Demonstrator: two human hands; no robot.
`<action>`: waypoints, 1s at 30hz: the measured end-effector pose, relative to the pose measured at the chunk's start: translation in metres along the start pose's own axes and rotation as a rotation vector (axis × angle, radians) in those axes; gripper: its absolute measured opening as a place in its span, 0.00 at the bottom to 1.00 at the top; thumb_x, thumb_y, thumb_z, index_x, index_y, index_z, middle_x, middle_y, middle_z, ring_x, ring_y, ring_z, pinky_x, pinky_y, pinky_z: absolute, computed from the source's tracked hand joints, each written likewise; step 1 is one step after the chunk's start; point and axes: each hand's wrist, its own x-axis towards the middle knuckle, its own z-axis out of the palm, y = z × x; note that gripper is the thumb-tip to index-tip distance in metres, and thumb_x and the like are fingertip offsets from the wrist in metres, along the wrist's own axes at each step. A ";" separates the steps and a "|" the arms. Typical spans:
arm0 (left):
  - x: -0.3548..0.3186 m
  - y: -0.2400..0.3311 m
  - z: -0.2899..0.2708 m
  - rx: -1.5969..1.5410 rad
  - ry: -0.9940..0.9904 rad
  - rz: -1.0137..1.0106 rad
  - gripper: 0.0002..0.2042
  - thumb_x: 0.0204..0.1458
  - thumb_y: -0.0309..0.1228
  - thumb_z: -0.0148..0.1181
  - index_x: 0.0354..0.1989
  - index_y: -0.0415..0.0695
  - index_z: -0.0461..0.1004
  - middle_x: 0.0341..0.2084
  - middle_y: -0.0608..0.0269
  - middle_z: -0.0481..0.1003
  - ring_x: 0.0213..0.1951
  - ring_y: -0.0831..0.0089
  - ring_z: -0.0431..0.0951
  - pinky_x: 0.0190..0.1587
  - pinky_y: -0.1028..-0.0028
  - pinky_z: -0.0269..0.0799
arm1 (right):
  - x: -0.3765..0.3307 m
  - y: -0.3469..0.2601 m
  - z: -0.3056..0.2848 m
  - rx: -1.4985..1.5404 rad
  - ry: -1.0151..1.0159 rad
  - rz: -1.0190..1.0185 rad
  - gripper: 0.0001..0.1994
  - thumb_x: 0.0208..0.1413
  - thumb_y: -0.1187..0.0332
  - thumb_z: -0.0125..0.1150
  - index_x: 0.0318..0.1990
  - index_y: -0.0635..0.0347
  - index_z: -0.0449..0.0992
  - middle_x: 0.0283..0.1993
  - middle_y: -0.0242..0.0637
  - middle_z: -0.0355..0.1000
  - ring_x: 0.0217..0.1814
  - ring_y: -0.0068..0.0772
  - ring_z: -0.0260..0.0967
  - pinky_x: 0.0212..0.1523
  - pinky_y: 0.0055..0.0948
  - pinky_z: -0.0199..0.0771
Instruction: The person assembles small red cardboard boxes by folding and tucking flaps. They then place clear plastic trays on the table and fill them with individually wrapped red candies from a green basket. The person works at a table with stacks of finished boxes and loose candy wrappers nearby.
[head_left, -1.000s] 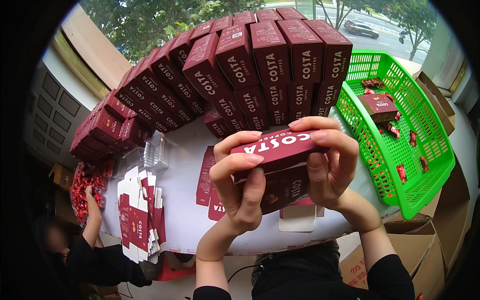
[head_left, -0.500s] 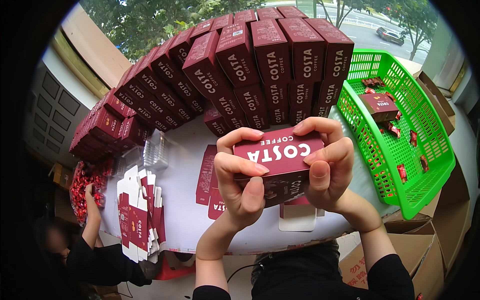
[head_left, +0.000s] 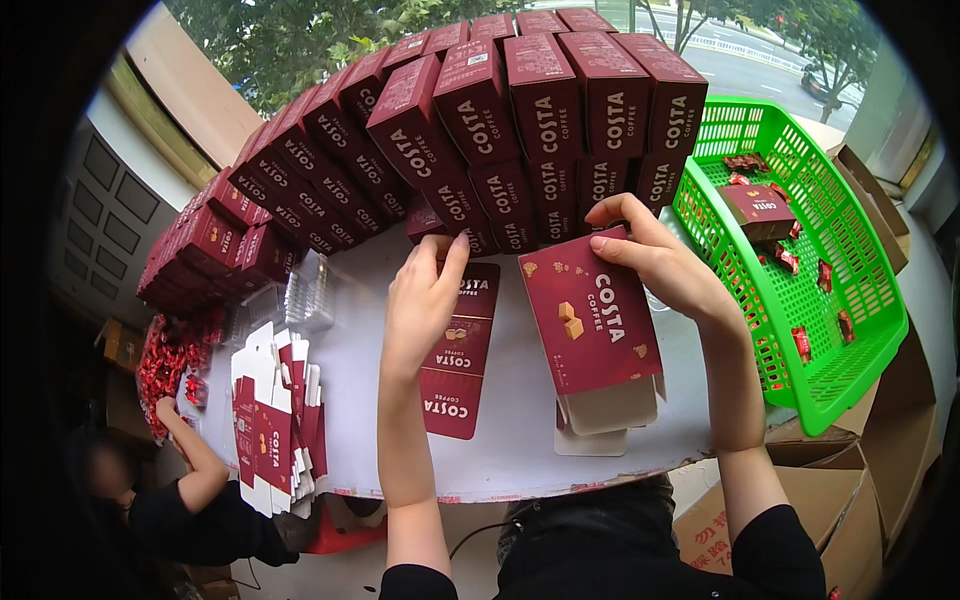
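My right hand (head_left: 665, 262) is at the far right corner of a flattened maroon carton (head_left: 590, 315). Its thumb lies on the printed face, and the other fingers bend past the far edge. White flaps (head_left: 615, 408) stick out at the carton's near end. My left hand (head_left: 420, 305) hangs over a flat maroon printed card (head_left: 462, 375) on the table, its fingers loosely bent and apart. Nothing shows between them. The hand and wrist cover part of the card's left side. Just beyond its fingertips stands a row of filled-out maroon boxes (head_left: 455, 210).
Stacked maroon boxes (head_left: 540, 105) line the table's far side. Left are folded cartons (head_left: 275, 430), clear plastic trays (head_left: 310, 295) and red wrapped pieces (head_left: 165, 375) beside a co-worker's arm (head_left: 195, 450). A green basket (head_left: 850, 390) stands right, cardboard boxes (head_left: 790, 510) below it.
The small maroon box that both hands held up has left them. My hands have parted, the left over the flat card and the right at the flattened carton.
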 end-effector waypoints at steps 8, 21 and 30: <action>0.027 -0.099 0.007 0.855 -0.264 -0.364 0.50 0.24 0.71 0.67 0.46 0.35 0.70 0.40 0.49 0.77 0.45 0.58 0.79 0.48 0.62 0.74 | 0.013 0.008 0.004 -0.423 -0.059 0.072 0.21 0.58 0.60 0.48 0.52 0.68 0.69 0.50 0.56 0.70 0.53 0.49 0.69 0.57 0.36 0.65; 0.028 -0.119 -0.039 0.254 -0.162 -0.178 0.27 0.44 0.43 0.70 0.43 0.34 0.68 0.32 0.51 0.79 0.32 0.67 0.80 0.36 0.70 0.75 | -0.003 0.000 0.012 -0.613 0.195 -0.273 0.15 0.60 0.62 0.54 0.46 0.64 0.72 0.44 0.46 0.71 0.51 0.45 0.67 0.51 0.36 0.68; -0.055 0.040 -0.059 -0.346 0.216 0.236 0.09 0.54 0.24 0.59 0.42 0.37 0.69 0.31 0.61 0.77 0.31 0.82 0.75 0.35 0.81 0.70 | -0.024 -0.023 0.049 -0.233 -0.012 -0.378 0.43 0.50 0.55 0.70 0.67 0.61 0.50 0.63 0.53 0.59 0.61 0.42 0.63 0.58 0.38 0.67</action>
